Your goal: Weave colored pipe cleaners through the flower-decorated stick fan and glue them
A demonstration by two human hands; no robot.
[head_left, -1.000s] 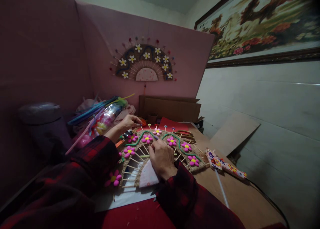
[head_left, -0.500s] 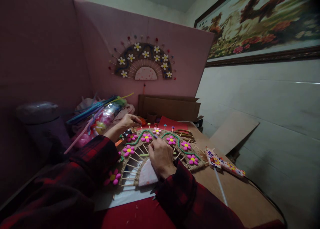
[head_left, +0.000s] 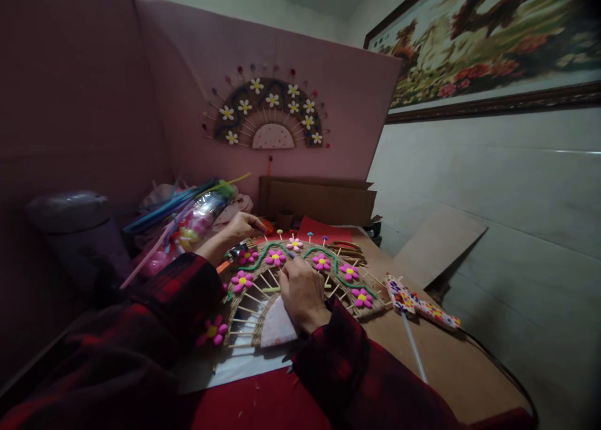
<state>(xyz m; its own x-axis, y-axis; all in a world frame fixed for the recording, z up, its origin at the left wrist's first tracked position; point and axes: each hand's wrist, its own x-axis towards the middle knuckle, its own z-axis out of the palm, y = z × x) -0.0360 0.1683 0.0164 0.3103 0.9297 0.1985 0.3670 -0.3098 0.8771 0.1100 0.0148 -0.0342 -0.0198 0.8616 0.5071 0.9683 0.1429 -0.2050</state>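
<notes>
A half-round woven fan [head_left: 313, 250] of twine and wooden sticks lies on the table, decorated with pink clay-like flowers [head_left: 322, 263] and a wavy green cord [head_left: 337, 270]. Small coloured balls [head_left: 310, 235] top several sticks along its far edge. My left hand [head_left: 245, 226] reaches to that edge, its fingertips pinched at the tip of a wooden stick; anything small between them is hidden. My right hand [head_left: 303, 292] rests over the fan's middle, fingers curled onto the woven band beside a dark purple piece, partly covering the pale cloth centre [head_left: 277, 327].
A flower-patterned glue gun [head_left: 422, 308] with a clear stick and black cord lies to the right. Scissors [head_left: 346, 250] are behind the fan. Bagged craft supplies [head_left: 197, 220] pile up at the left. Cardboard [head_left: 319, 201] stands at the back; a similar fan [head_left: 270, 107] hangs above.
The view has shifted very slightly. Both hands stay in nearly the same places on the fan, with no visible change of grip.
</notes>
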